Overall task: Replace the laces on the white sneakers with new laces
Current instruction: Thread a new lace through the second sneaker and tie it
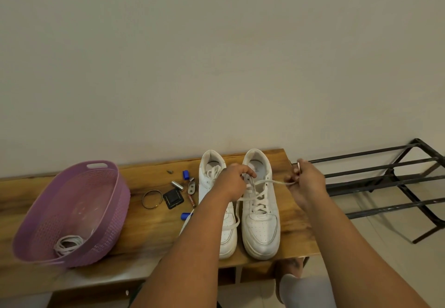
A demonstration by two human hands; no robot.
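Now both hands [305, 183] pull the sneaker's [261, 214] lace [272, 182].

Basket [101, 201] left of 2 sneakers [261, 226] on the table [154, 233].

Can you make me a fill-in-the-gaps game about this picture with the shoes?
1. The right hand pinches a white ____ stretched from the right white sneaker.
2. The coiled white laces lie inside the ____ plastic basket.
3. Both sneakers stand on a ____ table.
4. The left hand rests on the right sneaker's ____.

Missing words: lace; purple; wooden; laces
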